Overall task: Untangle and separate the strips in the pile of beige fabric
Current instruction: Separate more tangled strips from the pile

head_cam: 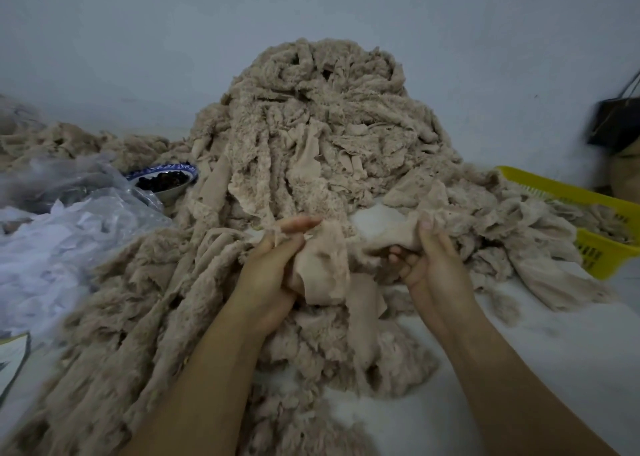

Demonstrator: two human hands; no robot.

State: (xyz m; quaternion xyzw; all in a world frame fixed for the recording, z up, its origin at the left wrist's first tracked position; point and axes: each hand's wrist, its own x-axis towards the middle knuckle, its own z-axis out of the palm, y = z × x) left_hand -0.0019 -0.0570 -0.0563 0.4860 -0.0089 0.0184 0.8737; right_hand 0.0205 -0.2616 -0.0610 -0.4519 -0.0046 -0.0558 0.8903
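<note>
The person is in the middle of working one piece loose: both hands are closed on the same beige strip [325, 258], which stretches slackly between them over the middle of the white worktop [519, 369]. The left hand [273, 265] bunches one end with its fingers curled round the cloth. The right hand [429, 258] pinches the other end under its thumb, so each grip is holding fabric and neither is free. The big pile [322, 120] of tangled beige fabric rises at the far edge of the worktop against the wall [138, 40] and spills forward around both forearms. I'd judge the job far from finished, as most of the heap looks unsorted. The next move likely calls for drawing the hands apart gently while watching where the strip's frayed edges catch on its neighbours, then laying it aside. A yellow basket [595, 255] at the right edge already holds some beige fabric. Towards the left edge sit a blue-rimmed bowl [166, 168] of something dark and crumpled plastic bags [69, 241]. I can read no labels or writing anywhere.
</note>
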